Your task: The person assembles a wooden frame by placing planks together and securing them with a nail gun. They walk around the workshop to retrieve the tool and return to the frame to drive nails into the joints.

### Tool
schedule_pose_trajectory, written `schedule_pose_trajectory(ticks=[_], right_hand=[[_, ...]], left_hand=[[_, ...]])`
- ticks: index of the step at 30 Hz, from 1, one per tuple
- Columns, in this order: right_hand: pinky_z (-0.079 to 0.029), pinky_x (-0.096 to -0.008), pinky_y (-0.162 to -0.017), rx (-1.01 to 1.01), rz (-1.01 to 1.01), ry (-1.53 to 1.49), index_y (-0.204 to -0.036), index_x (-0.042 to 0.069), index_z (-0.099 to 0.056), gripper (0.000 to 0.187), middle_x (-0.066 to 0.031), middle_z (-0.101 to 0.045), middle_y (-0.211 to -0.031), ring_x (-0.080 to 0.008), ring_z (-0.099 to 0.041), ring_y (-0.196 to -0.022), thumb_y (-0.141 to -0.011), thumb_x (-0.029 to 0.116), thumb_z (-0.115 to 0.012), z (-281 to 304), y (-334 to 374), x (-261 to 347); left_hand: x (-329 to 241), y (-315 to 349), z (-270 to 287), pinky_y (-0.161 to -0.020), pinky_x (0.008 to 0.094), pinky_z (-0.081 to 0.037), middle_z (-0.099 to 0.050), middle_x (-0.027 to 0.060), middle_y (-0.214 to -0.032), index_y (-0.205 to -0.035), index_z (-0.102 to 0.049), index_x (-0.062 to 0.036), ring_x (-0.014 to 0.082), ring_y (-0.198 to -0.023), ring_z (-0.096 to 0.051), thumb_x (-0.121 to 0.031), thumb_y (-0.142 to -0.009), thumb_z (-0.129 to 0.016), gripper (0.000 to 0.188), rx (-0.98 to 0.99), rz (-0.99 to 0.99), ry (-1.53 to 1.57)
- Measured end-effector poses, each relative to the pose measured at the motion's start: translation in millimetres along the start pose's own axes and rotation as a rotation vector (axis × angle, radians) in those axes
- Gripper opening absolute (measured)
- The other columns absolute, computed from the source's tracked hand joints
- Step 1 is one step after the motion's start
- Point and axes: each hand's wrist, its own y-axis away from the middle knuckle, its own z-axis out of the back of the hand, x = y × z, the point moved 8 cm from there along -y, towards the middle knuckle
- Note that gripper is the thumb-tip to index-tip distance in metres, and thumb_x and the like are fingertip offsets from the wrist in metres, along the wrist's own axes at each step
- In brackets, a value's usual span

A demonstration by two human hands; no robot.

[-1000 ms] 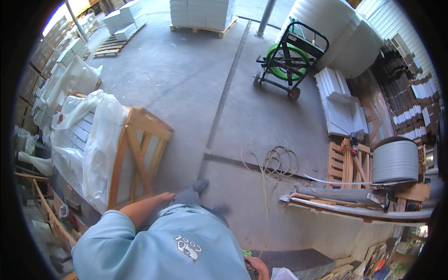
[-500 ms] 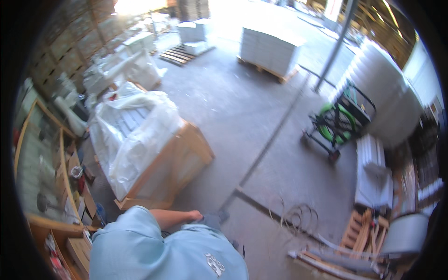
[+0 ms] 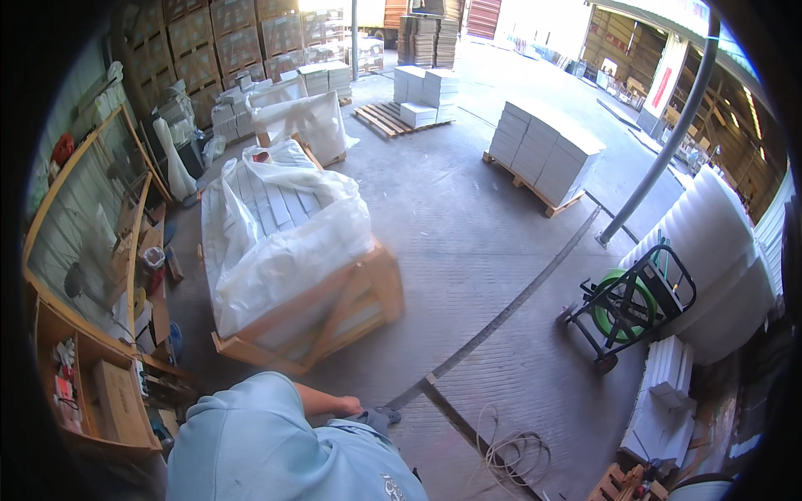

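Note:
My left hand [image 3: 349, 407] is low in front of my light blue shirt [image 3: 251, 438], its bare forearm coming out of the short sleeve. The fingers look curled. They lie against a dark grey, cloth-like thing [image 3: 381, 419], whose kind I cannot make out. My right hand does not show. Ahead of my left hand stands a wooden crate [image 3: 368, 292] holding pale slabs, with loose clear plastic sheeting [image 3: 276, 284] draped over it. A gap of floor separates the hand from the crate.
A dark groove [image 3: 510, 313] crosses the concrete floor. Loose cord [image 3: 522, 451] lies coiled nearby. At right stand a wheeled strap cart [image 3: 631, 305] with a green reel and large white foam rolls [image 3: 710, 242]. Stacked white blocks [image 3: 543, 150] on a pallet and a grey post [image 3: 668, 150] stand farther off.
My view has turned left and tilted up, so the crate, cart and pallets sit farther right and lower. My left hand stays by the grey thing, in much the same pose.

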Motion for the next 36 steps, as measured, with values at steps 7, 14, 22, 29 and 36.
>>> schedule_pose_trajectory(ticks=[7,14,22,29,36], right_hand=[[-0.045,-0.0323,-0.053,0.008,-0.011,0.005,-0.093,0.001,-0.067,0.044,-0.0055,-0.061,-0.068,-0.0133,-0.054,-0.057,-0.082,0.044,-0.069,-6,-11,-1],[-0.044,-0.0316,-0.053,0.008,-0.029,-0.002,-0.091,0.002,-0.066,0.043,-0.0049,-0.060,-0.066,-0.0131,-0.054,-0.056,-0.083,0.044,-0.068,-12,-20,-2],[-0.043,-0.0307,-0.051,-0.007,-0.037,-0.026,-0.089,0.002,-0.065,0.043,-0.0042,-0.058,-0.065,-0.0128,-0.053,-0.055,-0.084,0.045,-0.067,-11,-27,-8],[-0.043,-0.0300,-0.051,-0.044,-0.069,-0.116,-0.087,0.003,-0.065,0.043,-0.0036,-0.057,-0.064,-0.0126,-0.052,-0.054,-0.086,0.046,-0.066,-4,-19,-33],[-0.042,-0.0293,-0.050,-0.093,-0.122,-0.215,-0.085,0.003,-0.064,0.043,-0.0030,-0.056,-0.062,-0.0124,-0.051,-0.053,-0.087,0.046,-0.064,0,-7,-67]], left_hand=[[1,5,4,-0.089,0.0462,-0.047,-0.063,0.0264,-0.112,-0.108,-0.065,0.0044,0.0401,-0.108,-0.060,-0.043,-0.091,-0.045,0.054,-0.012,0.034,0.043],[5,-2,1,-0.091,0.0454,-0.046,-0.063,0.0244,-0.116,-0.111,-0.064,0.0045,0.0383,-0.109,-0.060,-0.046,-0.092,-0.045,0.057,0.049,0.002,-0.016],[54,35,-14,-0.087,0.0436,-0.048,-0.066,0.0217,-0.109,-0.106,-0.065,0.0078,0.0336,-0.103,-0.063,-0.051,-0.089,-0.048,0.063,-0.106,0.331,0.442],[4,3,-25,-0.087,0.0436,-0.048,-0.067,0.0214,-0.107,-0.105,-0.065,0.0081,0.0334,-0.102,-0.063,-0.051,-0.089,-0.048,0.063,-0.021,0.186,0.290],[-18,-5,-18,-0.086,0.0436,-0.048,-0.067,0.0210,-0.106,-0.104,-0.065,0.0084,0.0331,-0.101,-0.063,-0.051,-0.088,-0.047,0.064,-0.007,0.159,0.233]])
